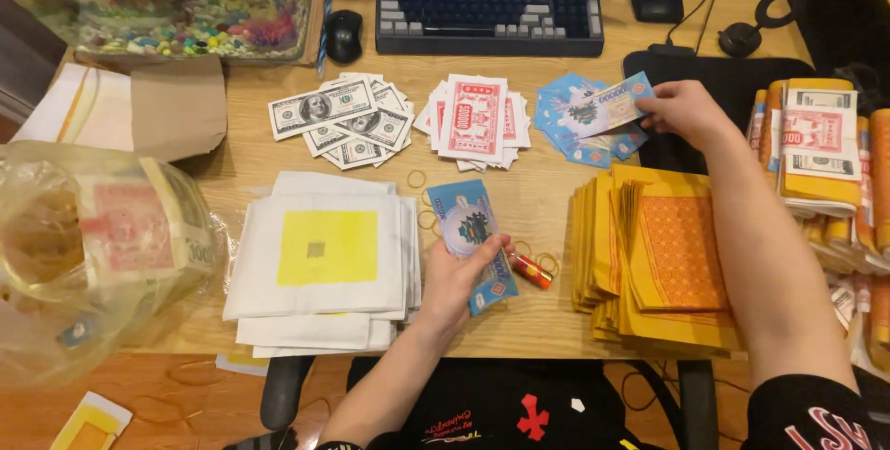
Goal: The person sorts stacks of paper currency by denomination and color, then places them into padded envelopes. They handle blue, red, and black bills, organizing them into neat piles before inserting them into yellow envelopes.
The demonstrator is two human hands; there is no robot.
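plastic bag point(65, 255): far left on the desk, clear and crinkly, stuffed with paper packs in red and tan
wrapped bundles point(820, 163): far right edge, orange-yellow stacks with red and white paper bands
brown envelope point(178, 105): top left, flat, beside the white papers

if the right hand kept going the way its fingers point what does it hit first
The right hand points left across the desk, pinching a blue note over the fanned blue note pile. Going on, it would probably meet the red-and-white note pile next, though its height above the desk is unclear.
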